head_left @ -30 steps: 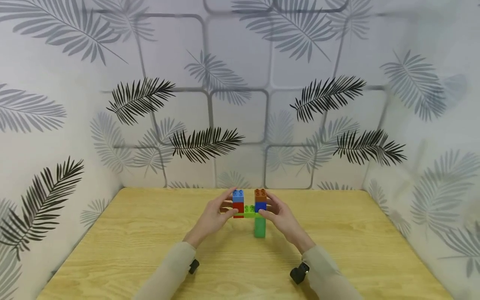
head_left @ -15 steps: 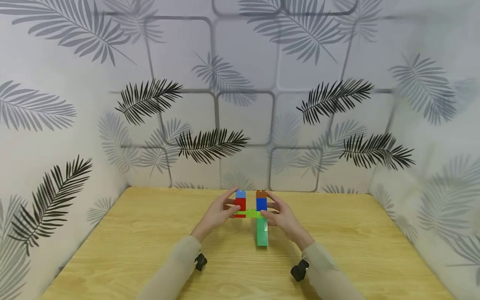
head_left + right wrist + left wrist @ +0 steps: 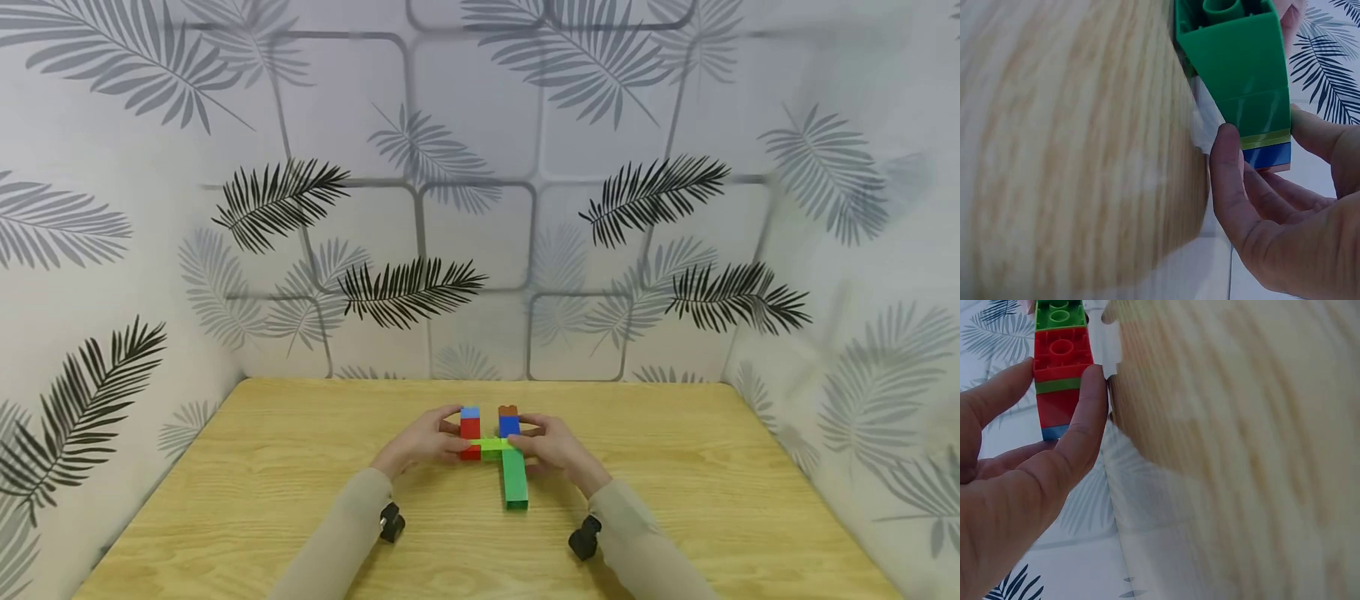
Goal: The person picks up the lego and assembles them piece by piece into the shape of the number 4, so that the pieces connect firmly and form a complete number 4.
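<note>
Both hands hold one joined structure of toy building bricks over the table. On its left side my left hand [image 3: 423, 437] pinches the red bricks [image 3: 470, 429], with a light blue brick [image 3: 470, 412] at their end. A thin lime-green plate [image 3: 490, 445] links left and right sides. My right hand [image 3: 557, 443] grips the other side at the lime plate, where a dark blue brick [image 3: 509, 427] and a brown brick [image 3: 508, 411] are stacked. From there a green column [image 3: 515, 479] points toward me. The left wrist view shows the hollow underside of a red brick [image 3: 1061, 350].
A light wood-grain table [image 3: 285, 483] lies beneath the hands. Behind it and at both sides stand pale walls [image 3: 480, 233] with leaf patterns. A small black device [image 3: 392, 522] sits on the left wrist, another black device [image 3: 585, 537] on the right.
The held structure has tilted: its studded top has turned away and the green column's lower end has swung toward me. Both hands have come lower with it, keeping their hold.
</note>
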### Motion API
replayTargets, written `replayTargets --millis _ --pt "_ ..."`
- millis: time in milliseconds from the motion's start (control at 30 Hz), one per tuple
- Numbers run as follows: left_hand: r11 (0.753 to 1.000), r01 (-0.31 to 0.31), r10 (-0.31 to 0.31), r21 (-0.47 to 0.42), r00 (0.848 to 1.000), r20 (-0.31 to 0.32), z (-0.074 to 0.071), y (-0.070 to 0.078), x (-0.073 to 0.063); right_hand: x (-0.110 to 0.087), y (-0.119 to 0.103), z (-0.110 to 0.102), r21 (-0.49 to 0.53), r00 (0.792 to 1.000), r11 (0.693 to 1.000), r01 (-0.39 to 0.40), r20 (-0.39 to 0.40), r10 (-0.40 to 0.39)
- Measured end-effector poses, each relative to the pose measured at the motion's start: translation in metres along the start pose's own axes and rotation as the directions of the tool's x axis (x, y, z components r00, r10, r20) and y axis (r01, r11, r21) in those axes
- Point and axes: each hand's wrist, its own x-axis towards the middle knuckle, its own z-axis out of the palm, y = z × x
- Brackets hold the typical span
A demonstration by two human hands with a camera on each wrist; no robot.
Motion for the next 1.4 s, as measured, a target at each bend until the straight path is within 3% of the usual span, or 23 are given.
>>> replayTargets --millis 133,367,733,1000,1400 --pt "1.0 0.03 -0.03 -0.002 1.0 -0.005 0.004 0.0 0.001 0.001 0.001 0.0 0.002 0.999 0.999 -0.05 0.001 0.05" --pt "0.998 0.054 -0.055 -0.008 0.999 -0.005 0.005 0.001 0.004 0.001 -0.002 -0.002 -0.016 0.998 0.998 -0.06 0.006 0.06" --pt "0.998 0.057 -0.056 0.034 0.998 -0.02 0.009 0.004 0.001 0.002 0.004 -0.001 -0.037 0.998 0.998 -0.058 0.002 0.058" --pt "0.999 0.043 -0.043 -0.001 0.999 -0.01 0.011 0.002 0.002 0.003 0.007 -0.002 -0.063 0.997 0.995 -0.073 -0.007 0.073" --pt "0.998 0.059 -0.057 0.036 0.996 -0.062 0.012 0.001 0.002 0.009 0.005 0.002 -0.083 0.997 0.993 -0.081 0.001 0.082"
